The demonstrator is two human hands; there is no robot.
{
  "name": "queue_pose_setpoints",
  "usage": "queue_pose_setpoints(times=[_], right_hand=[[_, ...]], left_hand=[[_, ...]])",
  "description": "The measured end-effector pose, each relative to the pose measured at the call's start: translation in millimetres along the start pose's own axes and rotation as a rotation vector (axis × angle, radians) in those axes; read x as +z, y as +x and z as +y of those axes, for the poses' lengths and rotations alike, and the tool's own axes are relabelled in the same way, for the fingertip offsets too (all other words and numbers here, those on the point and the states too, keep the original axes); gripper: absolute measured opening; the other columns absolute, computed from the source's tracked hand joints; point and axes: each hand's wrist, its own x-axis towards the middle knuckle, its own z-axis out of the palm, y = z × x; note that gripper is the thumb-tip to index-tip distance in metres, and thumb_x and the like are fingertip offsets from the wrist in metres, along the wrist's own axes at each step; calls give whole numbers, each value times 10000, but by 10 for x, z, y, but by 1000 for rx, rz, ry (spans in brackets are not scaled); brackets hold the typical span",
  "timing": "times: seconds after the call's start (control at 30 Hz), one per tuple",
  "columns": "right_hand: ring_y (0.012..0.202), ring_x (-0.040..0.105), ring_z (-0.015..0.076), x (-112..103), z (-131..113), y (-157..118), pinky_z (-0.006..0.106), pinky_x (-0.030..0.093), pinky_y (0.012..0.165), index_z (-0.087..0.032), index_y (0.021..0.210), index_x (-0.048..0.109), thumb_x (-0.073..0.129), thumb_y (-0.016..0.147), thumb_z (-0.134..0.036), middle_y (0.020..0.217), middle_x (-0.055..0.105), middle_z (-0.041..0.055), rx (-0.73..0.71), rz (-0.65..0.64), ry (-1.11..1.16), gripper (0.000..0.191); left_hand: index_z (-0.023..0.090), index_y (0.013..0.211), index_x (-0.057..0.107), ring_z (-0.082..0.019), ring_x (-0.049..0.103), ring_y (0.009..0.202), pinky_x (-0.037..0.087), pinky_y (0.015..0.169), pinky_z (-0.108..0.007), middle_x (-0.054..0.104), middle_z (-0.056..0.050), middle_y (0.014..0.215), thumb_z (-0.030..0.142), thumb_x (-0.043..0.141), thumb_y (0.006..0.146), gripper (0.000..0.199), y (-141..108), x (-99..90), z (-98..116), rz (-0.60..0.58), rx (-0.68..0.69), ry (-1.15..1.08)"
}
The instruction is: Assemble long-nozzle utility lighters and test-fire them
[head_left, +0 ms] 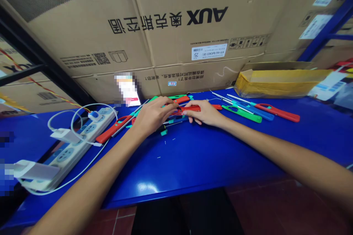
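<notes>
Checking the head view, the only one I have from here: both bare hands are close together over a tight pile of long tools on the blue desk point(193, 169). The right hand point(203, 113) is narrow, closed over a red-handled tool point(194, 108), so I'm calling that holding it. The left hand point(156, 115) is curled down over the pile, reaching right up to that same red tool. Can't tell if it grips anything, the fingers hide what's under them.

My read on the step: one tool is being handled with both hands at the pile. The next move needs care, as other tools lie tight under both hands.

The red-handled tool sits between the hands, near the desk's far edge. Long axis runs roughly left-right, with a red end poking out past the right hand. The other end goes in under the left hand, so I can't tell where its tip points.

To the right, a green-handled tool point(242, 114) and a blue-handled tool point(256, 112) lie near each other. To the left, a white power strip point(72, 150) has plugs in it. Behind everything stands a big AUX cardboard box point(149, 33), with a yellow-taped box point(278, 80) at right.
</notes>
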Motion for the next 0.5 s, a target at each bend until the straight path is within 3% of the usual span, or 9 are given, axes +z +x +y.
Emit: queue_pose_setpoints(times=[0.1, 0.2, 0.5], right_hand=[[443, 507, 97, -2, 8, 2, 299, 380, 467, -208, 999, 700, 726, 955, -504, 705, 734, 6, -8, 16, 12, 300], [444, 514, 98, -7, 17, 1, 299, 381, 470, -206, 992, 704, 731, 952, -512, 702, 729, 3, -21, 28, 24, 310], [467, 522, 103, -24, -12, -1, 312, 403, 488, -215, 1035, 696, 731, 950, -533, 738, 739, 13, -16, 85, -4, 330]], left_hand=[[299, 1183, 795, -253, 646, 1066, 522, 888, -396, 735, -90, 1141, 298, 620, 1071, 208, 31, -52, -7, 86, 30, -18], [286, 1133, 795, -240, 648, 987, 513, 846, -387, 722, -79, 1033, 332, 673, 1048, 156, 62, -76, 30, 195, -14, -86], [215, 1021, 718, -142, 678, 720, 539, 708, -278, 751, -10, 823, 365, 719, 979, 157, 55, -79, 90, 154, -284, -352]])
